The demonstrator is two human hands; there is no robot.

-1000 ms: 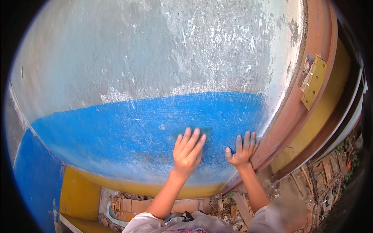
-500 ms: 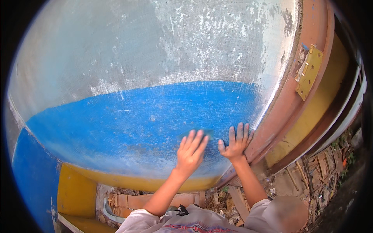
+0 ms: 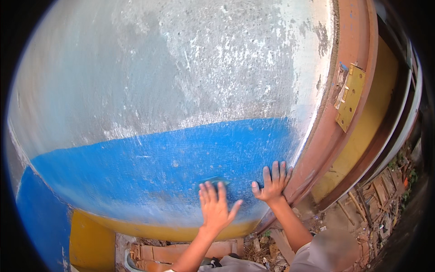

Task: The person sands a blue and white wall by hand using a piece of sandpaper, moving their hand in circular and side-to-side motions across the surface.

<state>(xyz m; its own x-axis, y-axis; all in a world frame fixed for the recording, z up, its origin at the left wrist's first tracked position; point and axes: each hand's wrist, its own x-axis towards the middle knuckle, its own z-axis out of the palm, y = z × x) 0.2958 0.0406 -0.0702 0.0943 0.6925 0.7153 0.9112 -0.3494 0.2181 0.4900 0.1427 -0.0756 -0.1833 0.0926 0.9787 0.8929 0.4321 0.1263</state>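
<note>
My left hand (image 3: 215, 209) lies with outstretched fingers over a thin teal sheet of sandpaper (image 3: 220, 180), pressing it to the blue lower band of the wall (image 3: 149, 156). Most of the sheet is covered by the fingers; only its upper edge shows, slightly blurred. The thumb sticks out to the right, off the sheet. Beside it, my right hand (image 3: 273, 183) rests open and flat on the wall near its right edge, fingers spread and tips greyish with dust, with nothing in it. Pale scuff marks cover the blue paint, and above it the wall is grey with white flaked patches.
A reddish-brown door frame (image 3: 324, 136) with a brass hinge (image 3: 351, 96) borders the wall at right. Below are a yellow base strip (image 3: 172, 232), reddish bricks or planks (image 3: 167, 254) and scattered wood debris (image 3: 362, 208). A blue and yellow wall section (image 3: 43, 217) stands at left.
The view has tilted so the wall sits lower in the picture. My left hand has slid the sandpaper a little leftward, and its thumb is now spread. My right hand stays on the wall.
</note>
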